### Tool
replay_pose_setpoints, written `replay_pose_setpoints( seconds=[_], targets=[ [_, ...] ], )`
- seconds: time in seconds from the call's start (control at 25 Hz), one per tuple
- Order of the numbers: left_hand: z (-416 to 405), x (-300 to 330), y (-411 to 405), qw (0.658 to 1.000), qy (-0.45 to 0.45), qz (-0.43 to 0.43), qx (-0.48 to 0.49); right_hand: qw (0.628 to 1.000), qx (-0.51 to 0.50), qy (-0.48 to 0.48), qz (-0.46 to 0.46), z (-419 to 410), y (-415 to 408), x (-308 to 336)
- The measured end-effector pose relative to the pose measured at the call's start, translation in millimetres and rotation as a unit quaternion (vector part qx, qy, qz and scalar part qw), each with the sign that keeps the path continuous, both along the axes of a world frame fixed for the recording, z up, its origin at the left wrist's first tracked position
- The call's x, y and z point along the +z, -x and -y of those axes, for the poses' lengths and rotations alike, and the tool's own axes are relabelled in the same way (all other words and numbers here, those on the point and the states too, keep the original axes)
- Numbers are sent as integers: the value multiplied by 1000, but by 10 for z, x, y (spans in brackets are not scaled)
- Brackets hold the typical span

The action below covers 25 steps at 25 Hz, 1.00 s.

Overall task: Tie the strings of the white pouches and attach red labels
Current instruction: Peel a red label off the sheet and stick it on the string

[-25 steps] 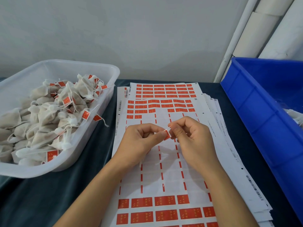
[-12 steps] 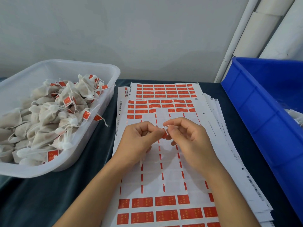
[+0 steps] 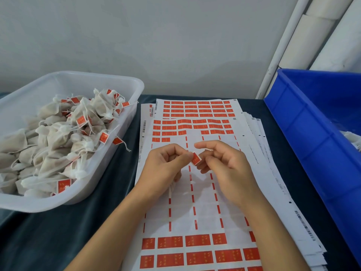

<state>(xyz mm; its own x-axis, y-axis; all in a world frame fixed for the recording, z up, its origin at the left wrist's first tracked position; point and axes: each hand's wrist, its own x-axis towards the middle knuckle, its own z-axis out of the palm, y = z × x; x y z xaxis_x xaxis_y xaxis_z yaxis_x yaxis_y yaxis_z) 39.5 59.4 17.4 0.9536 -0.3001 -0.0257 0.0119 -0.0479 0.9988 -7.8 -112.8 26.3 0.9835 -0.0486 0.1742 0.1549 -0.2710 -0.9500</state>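
the red label [image 3: 196, 158] sits folded between the 2 hands, just above the sticker sheets [image 3: 197, 192], where a thin white string [image 3: 207, 149] runs across the right forefinger. the left hand [image 3: 166, 169] has its fingers [image 3: 182, 156] clamped on the label's left edge, likely to keep the fold pressed shut around the string. the right hand [image 3: 224, 165] has its fingers curled; the string lies over them, but whether they pinch it cannot be told. a bit of white below the left palm may be the pouch [image 3: 172, 187] itself, mostly hidden.

finished pouches [image 3: 58, 137] with labels fill the clear tub [image 3: 134, 89] at the left, near enough for an easy drop. a blue crate [image 3: 312, 124] stands at the right, its contents barely seen. all rests on a desk [image 3: 48, 241] with a dark cloth, before a plain pale wall [image 3: 156, 36] with white pipes [image 3: 322, 26] in the corner.
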Motion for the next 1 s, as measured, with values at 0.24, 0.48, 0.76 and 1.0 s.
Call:
replay_pose_setpoints(
  seconds=[0.24,0.48,0.76,1.0],
  targets=[
    [3,-38,-7,998,-39,37,-14,1000,-18,8,8,-36,3,-10],
    [-7,-43,8,997,-55,56,-18,997,-53,54,3,-38,-18,-37],
    [12,-28,24,992,-82,90,21,998,-41,52,10,-28,-17,-57],
    [33,-8,42,992,-86,91,16,995,-42,83,31,-64,-11,-73]
  ],
)
